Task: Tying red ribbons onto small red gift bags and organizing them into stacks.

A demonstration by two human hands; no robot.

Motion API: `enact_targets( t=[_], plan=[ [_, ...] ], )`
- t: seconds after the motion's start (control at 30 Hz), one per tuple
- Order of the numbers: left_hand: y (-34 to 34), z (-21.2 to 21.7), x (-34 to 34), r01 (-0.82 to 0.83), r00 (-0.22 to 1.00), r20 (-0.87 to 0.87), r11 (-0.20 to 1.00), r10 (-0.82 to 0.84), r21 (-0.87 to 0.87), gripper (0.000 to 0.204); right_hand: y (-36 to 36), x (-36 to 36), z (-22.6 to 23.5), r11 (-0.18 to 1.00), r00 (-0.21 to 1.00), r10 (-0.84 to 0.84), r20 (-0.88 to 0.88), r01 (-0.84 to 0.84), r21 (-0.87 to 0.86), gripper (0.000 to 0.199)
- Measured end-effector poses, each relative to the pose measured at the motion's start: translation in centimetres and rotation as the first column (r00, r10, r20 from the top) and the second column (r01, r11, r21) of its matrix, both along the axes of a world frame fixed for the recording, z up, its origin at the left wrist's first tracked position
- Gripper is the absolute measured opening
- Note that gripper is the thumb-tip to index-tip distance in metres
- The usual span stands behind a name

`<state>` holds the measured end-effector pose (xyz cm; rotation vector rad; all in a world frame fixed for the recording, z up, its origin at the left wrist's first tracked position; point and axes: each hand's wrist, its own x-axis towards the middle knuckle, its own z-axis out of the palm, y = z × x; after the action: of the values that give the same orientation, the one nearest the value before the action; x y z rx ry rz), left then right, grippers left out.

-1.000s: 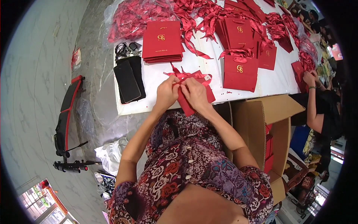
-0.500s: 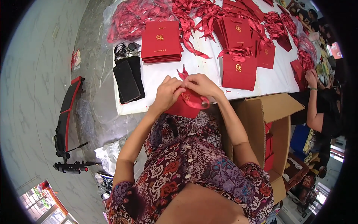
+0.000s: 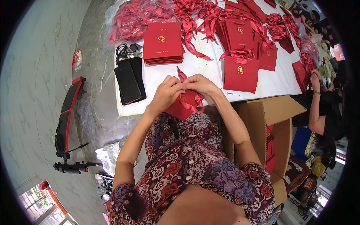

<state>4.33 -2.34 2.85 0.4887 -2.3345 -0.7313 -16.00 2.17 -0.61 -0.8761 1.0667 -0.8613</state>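
Note:
My left hand (image 3: 167,91) and my right hand (image 3: 200,84) are together at the near edge of the white table (image 3: 210,71). Both grip a small red paper bag (image 3: 180,108) with a red ribbon (image 3: 192,98) at its top. The bag hangs tilted over the table edge toward my lap. One ribbon end sticks up between my fingers. Just beyond my hands lie a stack of red bags (image 3: 163,42) and another red bag with a ribbon (image 3: 241,73).
Loose red ribbons (image 3: 195,15) and more red bags cover the far table. Two black phones (image 3: 129,80) lie at the left. An open cardboard box (image 3: 277,138) with red bags stands at my right. Another person (image 3: 322,108) works at the right edge.
The bag has come off the table toward my lap, and my hands have drawn closer together on the ribbon at its top.

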Motion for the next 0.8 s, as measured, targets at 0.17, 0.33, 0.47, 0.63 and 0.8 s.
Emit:
enact_targets(
  t=[0.17,0.33,0.47,0.63,0.8],
  plan=[
    [0.7,-0.1,-0.7,-0.051,0.999,-0.015,0.995,0.052,0.088,0.014,-1.3,0.7,-1.7,0.966,0.957,-0.260,-0.129,0.259,-0.023,0.013],
    [0.8,-2.0,-0.7,-0.216,0.976,0.065,0.964,0.208,0.157,0.017,-2.5,-0.7,-2.1,0.826,0.774,-0.538,-0.334,0.404,-0.392,0.020],
    [0.2,-2.7,-0.1,-0.370,0.929,0.101,0.899,0.356,0.234,0.016,-0.2,-2.3,-0.3,0.875,0.665,-0.468,-0.582,0.253,-0.414,0.026],
    [-1.2,-3.1,-1.8,-0.476,0.875,0.201,0.857,0.440,0.196,0.026,0.6,0.2,1.0,0.930,0.649,-0.352,-0.675,0.158,-0.333,0.029],
    [-1.8,-5.4,-3.2,-0.433,0.892,0.286,0.847,0.351,0.309,0.021,0.6,1.3,-1.0,0.942,0.538,-0.291,-0.791,0.018,-0.335,0.030]
  ],
)
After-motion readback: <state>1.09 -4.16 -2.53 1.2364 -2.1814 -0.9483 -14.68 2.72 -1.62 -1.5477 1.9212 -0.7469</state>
